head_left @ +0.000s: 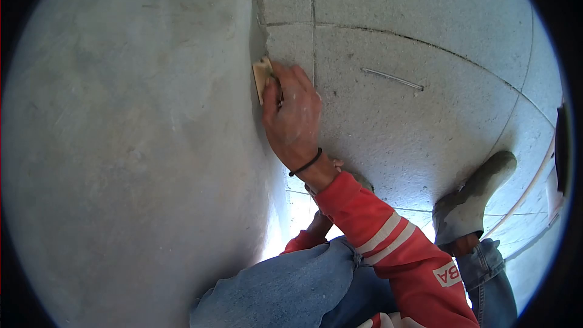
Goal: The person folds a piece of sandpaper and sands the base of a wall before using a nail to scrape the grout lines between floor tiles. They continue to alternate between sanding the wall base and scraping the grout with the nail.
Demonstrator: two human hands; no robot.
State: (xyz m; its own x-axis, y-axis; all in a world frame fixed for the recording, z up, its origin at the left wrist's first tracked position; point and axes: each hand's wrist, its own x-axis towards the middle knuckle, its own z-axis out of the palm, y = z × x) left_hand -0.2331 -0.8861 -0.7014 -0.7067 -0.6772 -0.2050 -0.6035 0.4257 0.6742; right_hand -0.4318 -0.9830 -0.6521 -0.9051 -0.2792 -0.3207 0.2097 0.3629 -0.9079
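My right hand (294, 109), back upward, grips a small tan flat piece (262, 78) between thumb and fingers. The piece's edge meets the base of the smooth grey wall (152, 103), where it joins the tiled floor (388, 121). A black band circles my right wrist. Mostly hidden behind my right forearm is my left hand (338, 163); only a bit of its fingers shows, and what it holds or touches cannot be made out.
A thin metallic rod (393, 78) lies on the floor to the right. My boot (473, 197) stands at the lower right, with a pale hose (522, 197) beyond it. My jeans-clad knee (279, 288) is close to the wall.
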